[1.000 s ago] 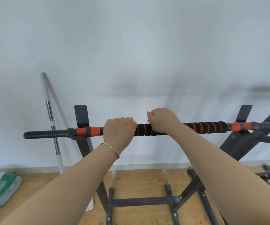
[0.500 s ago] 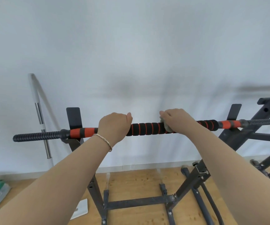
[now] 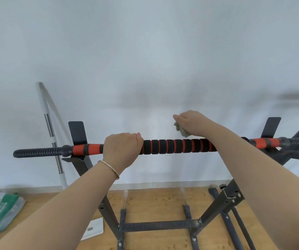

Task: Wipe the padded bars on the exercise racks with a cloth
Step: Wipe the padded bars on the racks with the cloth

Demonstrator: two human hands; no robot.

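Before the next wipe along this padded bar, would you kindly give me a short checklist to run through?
1. Grip of the left hand around the padded bar to steady it: ok.
2. Cloth held in the right hand: ok.
3. Cloth pressed on the foam: not ok; it shows above the bar.
4. Bar resting at the rack brackets, left and right: ok, as far as visible.
5. Foam under the left hand already wiped: cannot tell.
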